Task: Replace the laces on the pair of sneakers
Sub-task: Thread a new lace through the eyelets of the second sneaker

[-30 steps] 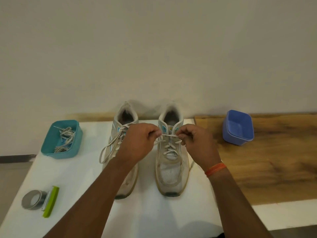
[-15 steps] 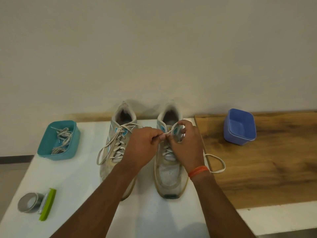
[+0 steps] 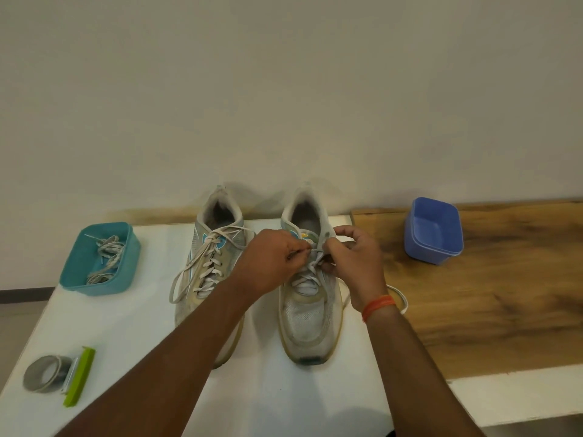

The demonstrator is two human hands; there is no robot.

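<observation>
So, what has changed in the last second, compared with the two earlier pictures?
Both hands moved toward each other over the right sneaker: a second ago they pulled the lace apart sideways; now the left hand and right hand pinch it close together near the top eyelets. A slack loop now lies beside the right wrist. The left sneaker, both tubs and the tape stayed put.

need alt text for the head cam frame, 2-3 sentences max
Both hands, left hand and right hand, pinch the white lace near the top eyelets of the right sneaker on a white table. The left sneaker stands beside it, laced but untied. A teal bin holds loose laces; a blue bin sits on wood.
</observation>
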